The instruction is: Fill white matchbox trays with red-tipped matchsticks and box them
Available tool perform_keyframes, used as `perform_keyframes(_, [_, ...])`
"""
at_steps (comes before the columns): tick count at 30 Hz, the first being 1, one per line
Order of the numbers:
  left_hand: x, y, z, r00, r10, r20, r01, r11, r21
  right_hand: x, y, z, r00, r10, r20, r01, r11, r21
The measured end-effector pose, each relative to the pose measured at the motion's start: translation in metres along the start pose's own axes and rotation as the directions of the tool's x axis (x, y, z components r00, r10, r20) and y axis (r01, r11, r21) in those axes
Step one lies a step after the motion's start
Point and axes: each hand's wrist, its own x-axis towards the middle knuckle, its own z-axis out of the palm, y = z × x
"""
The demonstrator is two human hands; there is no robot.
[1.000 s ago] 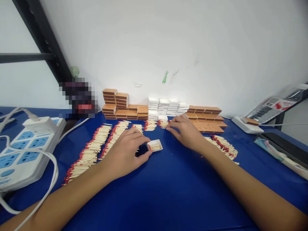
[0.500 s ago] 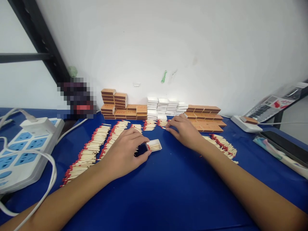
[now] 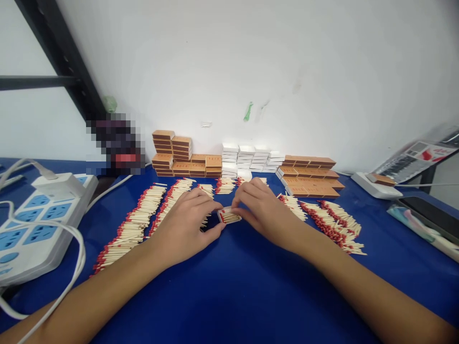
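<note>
A small white matchbox tray [image 3: 230, 221] lies in front of me with red-tipped matches in it. My left hand [image 3: 190, 216] grips its left end between thumb and fingers. Over the tray's right end, my right hand [image 3: 258, 206] is closed in a pinch on matches, its fingertips partly hiding them. Rows of loose matches [image 3: 131, 231] spread to the left, and more matches [image 3: 335, 228] lie beyond my right wrist. Behind my hands are small groups of matches [image 3: 225, 186], some hidden by the right hand.
Brown matchboxes [image 3: 181, 168] are stacked along the wall at left, more matchboxes [image 3: 308, 184] at right, with white trays [image 3: 246, 157] between. A power strip [image 3: 46, 220] with looping cables stands at left. On the right are a phone [image 3: 430, 215] and a white adapter [image 3: 375, 185].
My right hand has come from the matches at the back down to the tray, which now looks fuller. My left hand still holds the tray in the same place.
</note>
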Motion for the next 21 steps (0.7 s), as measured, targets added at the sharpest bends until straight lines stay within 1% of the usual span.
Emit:
perform_keyframes(2, [0.0, 0.0, 0.001, 1.0, 0.007, -0.008, -0.007, 1.0, -0.005, 0.0, -0.004, 0.001, 0.999, -0.034, 0.009, 0.034, 0.999, 0.013])
perform_keyframes(4, [-0.001, -0.001, 0.002, 1.0, 0.015, -0.013, -0.015, 1.0, -0.005, -0.001, 0.002, 0.002, 0.999, -0.029, -0.017, 0.03, 0.999, 0.028])
perform_keyframes(6, [-0.001, -0.001, 0.002, 1.0, 0.017, -0.013, -0.017, 1.0, -0.004, -0.004, 0.017, 0.002, 0.997, 0.03, -0.076, -0.03, 1.0, 0.007])
perform_keyframes(8, [-0.002, -0.001, 0.002, 1.0, 0.015, -0.011, -0.015, 1.0, -0.004, -0.007, 0.035, 0.003, 0.986, 0.117, -0.12, -0.125, 0.99, -0.062])
perform_keyframes(10, [-0.002, -0.001, 0.002, 1.0, 0.012, -0.003, -0.012, 1.0, -0.008, -0.011, 0.052, 0.006, 0.977, 0.182, -0.108, -0.196, 0.971, -0.138])
perform_keyframes(12, [-0.002, 0.0, 0.001, 1.0, 0.013, 0.0, -0.013, 1.0, -0.009, -0.013, 0.063, 0.008, 0.975, 0.209, -0.068, -0.218, 0.959, -0.179])
perform_keyframes(14, [-0.002, 0.001, 0.001, 1.0, 0.014, -0.004, -0.014, 1.0, -0.008, -0.014, 0.068, 0.01, 0.976, 0.213, -0.047, -0.218, 0.957, -0.192])
perform_keyframes(21, [-0.001, 0.001, 0.001, 0.999, 0.038, -0.025, -0.039, 0.999, -0.016, -0.014, 0.068, 0.011, 0.98, 0.189, -0.053, -0.196, 0.959, -0.205])
